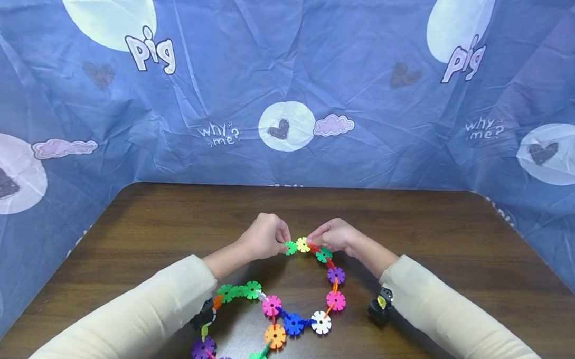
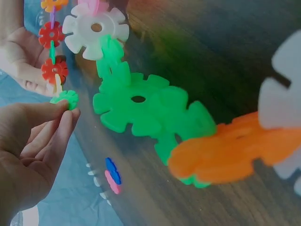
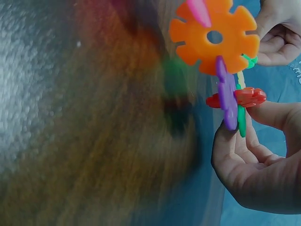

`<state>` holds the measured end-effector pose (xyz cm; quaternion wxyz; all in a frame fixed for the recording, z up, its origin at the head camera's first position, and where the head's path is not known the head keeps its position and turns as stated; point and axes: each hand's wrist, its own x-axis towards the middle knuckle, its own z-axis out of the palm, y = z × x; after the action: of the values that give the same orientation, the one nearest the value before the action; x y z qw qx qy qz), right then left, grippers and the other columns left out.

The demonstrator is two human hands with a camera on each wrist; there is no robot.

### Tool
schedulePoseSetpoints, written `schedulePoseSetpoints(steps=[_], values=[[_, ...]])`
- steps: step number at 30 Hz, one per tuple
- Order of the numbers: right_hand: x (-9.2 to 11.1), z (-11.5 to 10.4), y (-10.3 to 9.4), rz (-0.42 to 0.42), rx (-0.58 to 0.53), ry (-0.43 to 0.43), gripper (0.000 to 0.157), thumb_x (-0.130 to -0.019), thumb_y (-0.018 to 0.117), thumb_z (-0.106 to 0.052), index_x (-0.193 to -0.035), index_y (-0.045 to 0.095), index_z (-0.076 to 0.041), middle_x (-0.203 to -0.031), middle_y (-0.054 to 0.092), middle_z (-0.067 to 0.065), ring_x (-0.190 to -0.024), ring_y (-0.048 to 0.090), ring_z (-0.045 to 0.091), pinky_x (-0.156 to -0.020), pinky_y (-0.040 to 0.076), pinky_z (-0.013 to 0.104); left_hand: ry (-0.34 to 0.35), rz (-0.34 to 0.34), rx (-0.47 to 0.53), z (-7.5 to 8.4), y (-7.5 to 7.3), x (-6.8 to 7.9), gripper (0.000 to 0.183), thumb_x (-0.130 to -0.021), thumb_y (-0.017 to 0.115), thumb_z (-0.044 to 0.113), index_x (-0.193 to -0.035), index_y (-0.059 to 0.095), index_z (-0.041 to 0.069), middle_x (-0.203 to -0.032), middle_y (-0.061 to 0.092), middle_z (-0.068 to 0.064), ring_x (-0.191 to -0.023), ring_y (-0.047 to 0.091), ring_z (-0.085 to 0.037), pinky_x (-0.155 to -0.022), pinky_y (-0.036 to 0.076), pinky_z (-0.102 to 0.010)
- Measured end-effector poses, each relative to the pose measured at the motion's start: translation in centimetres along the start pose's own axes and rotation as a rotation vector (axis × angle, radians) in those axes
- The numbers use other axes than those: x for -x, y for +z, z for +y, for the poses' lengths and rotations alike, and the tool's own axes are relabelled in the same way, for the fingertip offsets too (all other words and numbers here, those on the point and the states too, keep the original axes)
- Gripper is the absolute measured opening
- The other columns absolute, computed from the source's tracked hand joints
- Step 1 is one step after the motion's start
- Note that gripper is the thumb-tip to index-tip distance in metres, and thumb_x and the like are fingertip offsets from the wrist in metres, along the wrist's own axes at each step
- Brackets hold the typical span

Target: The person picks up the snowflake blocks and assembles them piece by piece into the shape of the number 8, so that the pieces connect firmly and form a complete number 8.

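Notched plastic snowflake discs in many colours are linked edge to edge into a looping chain. My left hand (image 1: 265, 237) pinches a green snowflake disc (image 2: 69, 98) between thumb and fingers. Beside it, a yellow disc (image 1: 303, 244) stands at the far end of the chain. My right hand (image 1: 335, 235) grips that end, its fingertips by the yellow disc and a red disc (image 3: 250, 97). From there the chain curves through a purple disc (image 1: 336, 276), a pink disc (image 1: 336, 301) and a white disc (image 1: 321, 323). The hands nearly meet over the table.
A second loop nearer me includes an orange disc (image 1: 275, 336) and a green disc (image 1: 252, 290); my left forearm overlaps part of it. Wrist cameras sit under both sleeves. The brown wooden table (image 1: 196, 203) ends at a blue printed cloth (image 1: 364, 166) at the back and sides.
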<state>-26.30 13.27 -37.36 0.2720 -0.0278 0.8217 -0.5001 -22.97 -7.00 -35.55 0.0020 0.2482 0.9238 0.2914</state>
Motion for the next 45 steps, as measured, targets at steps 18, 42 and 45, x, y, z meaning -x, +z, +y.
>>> schedulePoseSetpoints(steps=[18, 42, 45], values=[[0.2, -0.3, 1.0, 0.105, -0.042, 0.057, 0.028, -0.085, 0.068, -0.007, -0.107, 0.068, 0.01, -0.043, 0.042, -0.011, -0.037, 0.025, 0.0, -0.039, 0.021, 0.014, 0.266, 0.031, -0.088, 0.2, 0.7, -0.6, 0.01, -0.072, 0.072, -0.006, -0.067, 0.071, 0.001, -0.062, 0.069, -0.005, -0.055, 0.054, 0.001, -0.052, 0.044, -0.009], [0.3, -0.8, 0.5, -0.074, -0.07, 0.061, 0.037, -0.092, 0.063, -0.014, -0.123, 0.06, 0.006, -0.077, 0.069, -0.009, -0.077, 0.064, 0.003, -0.078, 0.054, 0.023, 0.274, -0.003, -0.009, -0.2, 0.3, -0.5, 0.005, -0.076, 0.077, 0.0, -0.075, 0.073, 0.001, -0.073, 0.074, -0.009, -0.067, 0.071, -0.014, -0.062, 0.056, -0.017], [0.2, -0.6, 0.4, -0.067, -0.08, 0.067, 0.037, -0.092, 0.063, -0.013, -0.123, 0.06, 0.007, -0.075, 0.068, -0.009, -0.075, 0.064, 0.004, -0.079, 0.054, 0.024, 0.254, -0.014, -0.007, -0.3, 0.1, -0.6, 0.006, -0.076, 0.078, 0.004, -0.078, 0.073, 0.002, -0.075, 0.075, -0.009, -0.069, 0.072, -0.015, -0.064, 0.056, -0.016]])
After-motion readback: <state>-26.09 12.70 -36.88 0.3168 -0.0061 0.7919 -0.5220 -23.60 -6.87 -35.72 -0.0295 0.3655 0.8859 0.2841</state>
